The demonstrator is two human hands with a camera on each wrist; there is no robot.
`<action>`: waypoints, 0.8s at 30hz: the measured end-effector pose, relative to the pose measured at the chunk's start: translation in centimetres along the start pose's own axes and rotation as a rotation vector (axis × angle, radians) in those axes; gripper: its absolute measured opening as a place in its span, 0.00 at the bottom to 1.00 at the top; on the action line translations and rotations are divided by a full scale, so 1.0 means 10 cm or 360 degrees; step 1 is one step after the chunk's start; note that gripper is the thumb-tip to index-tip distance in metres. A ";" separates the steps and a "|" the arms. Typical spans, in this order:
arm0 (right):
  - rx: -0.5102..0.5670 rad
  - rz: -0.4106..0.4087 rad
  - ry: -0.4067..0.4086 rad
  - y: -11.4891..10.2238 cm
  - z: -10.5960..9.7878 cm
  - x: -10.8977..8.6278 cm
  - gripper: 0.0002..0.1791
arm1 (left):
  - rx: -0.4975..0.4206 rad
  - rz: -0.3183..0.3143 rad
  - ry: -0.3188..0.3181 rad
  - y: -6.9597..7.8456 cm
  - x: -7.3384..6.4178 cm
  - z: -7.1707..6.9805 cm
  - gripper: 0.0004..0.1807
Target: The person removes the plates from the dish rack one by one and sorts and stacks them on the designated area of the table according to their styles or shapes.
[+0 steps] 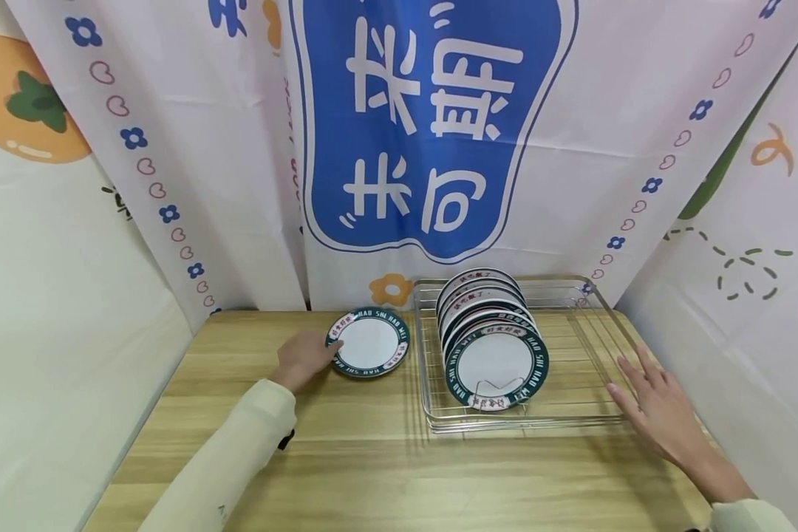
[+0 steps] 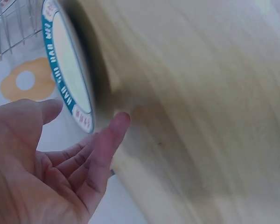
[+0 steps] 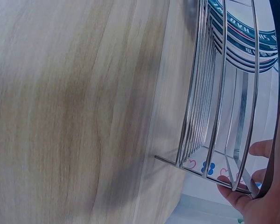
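operator, the loose plate lies face up on the table, just to the left of the wire rack; whether its hand-side edge is lifted cannot be told. from your left hand it lies to the right and slightly forward, with its rim at your thumb; being round, it presents no long axis. your left hand is plainly the nearer, your right hand standing well apart on the far side of the rack. the governing relation: the rack, with its row of plates standing on edge in the left part, is directly right of the loose plate. pose of your left hand: reached in from the left, thumb above the rim in the head view, fingers low on the outer side, moderately spread and not closed on the plate in the left wrist view; firm contact is not confirmed. pose of your right hand: fingers loosely extended at the rack's right near corner, holding no plate
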State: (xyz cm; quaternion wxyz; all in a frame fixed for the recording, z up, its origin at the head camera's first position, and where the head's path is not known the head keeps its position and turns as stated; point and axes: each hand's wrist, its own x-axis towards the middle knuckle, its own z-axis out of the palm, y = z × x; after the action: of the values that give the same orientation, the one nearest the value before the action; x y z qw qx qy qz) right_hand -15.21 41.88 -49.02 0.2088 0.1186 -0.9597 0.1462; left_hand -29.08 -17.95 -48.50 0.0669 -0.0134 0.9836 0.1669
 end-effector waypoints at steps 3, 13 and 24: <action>0.0005 -0.0009 0.0007 0.01 0.01 0.01 0.32 | 0.0043 0.0004 0.0024 0.01 -0.01 -0.09 0.34; -0.0012 -0.0012 0.0007 0.02 0.01 -0.02 0.31 | -0.0006 0.0152 0.0187 0.27 0.01 -0.31 0.31; -0.0013 0.0001 -0.0042 0.02 0.01 -0.02 0.32 | 0.0035 0.0508 0.0383 0.98 -0.29 -0.48 0.24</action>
State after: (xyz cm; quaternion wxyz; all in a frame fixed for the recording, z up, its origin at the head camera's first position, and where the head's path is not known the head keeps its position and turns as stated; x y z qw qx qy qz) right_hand -15.15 42.03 -49.20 0.1965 0.1194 -0.9630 0.1409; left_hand -27.33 -10.25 -40.46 -0.0783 0.1236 0.9759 0.1618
